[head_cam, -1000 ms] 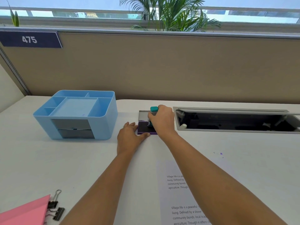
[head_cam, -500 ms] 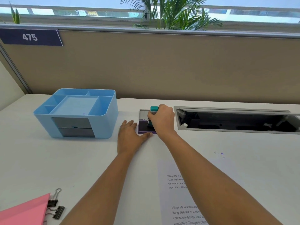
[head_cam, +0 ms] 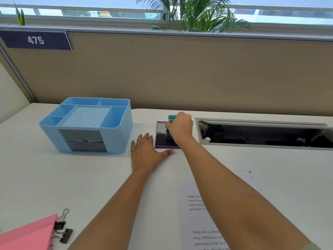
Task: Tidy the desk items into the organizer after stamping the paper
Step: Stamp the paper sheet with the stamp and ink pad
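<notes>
My right hand (head_cam: pixel 181 128) is closed around a teal-topped stamp (head_cam: pixel 171 117) and holds it down on the dark purple ink pad (head_cam: pixel 163 142), whose lid stands open behind. My left hand (head_cam: pixel 146 154) lies flat on the desk with fingers spread, its thumb along the pad's front edge. A printed white paper (head_cam: pixel 194 215) lies near me, partly under my right forearm. The light blue organizer (head_cam: pixel 115 134), with several top compartments and grey drawers in front, stands to the left of the pad.
Two black binder clips (head_cam: pixel 63 229) and a pink folder (head_cam: pixel 27 235) lie at the near left corner. An open cable tray slot (head_cam: pixel 261 135) runs along the desk to the right of the pad. A beige partition stands behind the desk.
Both hands stay at the ink pad with the stamp pressed on it. Only the camera view has shifted slightly.
</notes>
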The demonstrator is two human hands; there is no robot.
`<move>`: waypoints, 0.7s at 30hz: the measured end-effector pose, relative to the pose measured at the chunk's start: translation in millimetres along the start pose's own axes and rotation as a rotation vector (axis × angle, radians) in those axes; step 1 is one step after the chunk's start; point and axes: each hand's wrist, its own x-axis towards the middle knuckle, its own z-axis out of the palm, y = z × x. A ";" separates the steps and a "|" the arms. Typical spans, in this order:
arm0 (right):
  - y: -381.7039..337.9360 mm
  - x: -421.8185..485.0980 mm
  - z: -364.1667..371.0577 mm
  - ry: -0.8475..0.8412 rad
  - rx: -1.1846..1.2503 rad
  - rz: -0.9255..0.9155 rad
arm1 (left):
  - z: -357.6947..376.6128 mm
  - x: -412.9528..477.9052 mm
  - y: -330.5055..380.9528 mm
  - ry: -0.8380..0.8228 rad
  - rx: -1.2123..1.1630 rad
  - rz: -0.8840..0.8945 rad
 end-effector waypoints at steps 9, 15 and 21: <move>1.1 2.3 1.8 0.003 0.006 -0.012 | -0.6 0.2 0.5 0.012 -0.002 0.006; 10.1 -19.0 5.9 0.079 0.079 -0.033 | -3.1 -2.6 3.3 0.013 0.003 0.009; 19.8 -38.3 12.6 0.116 0.064 -0.060 | -4.5 -4.4 2.7 0.028 -0.011 0.017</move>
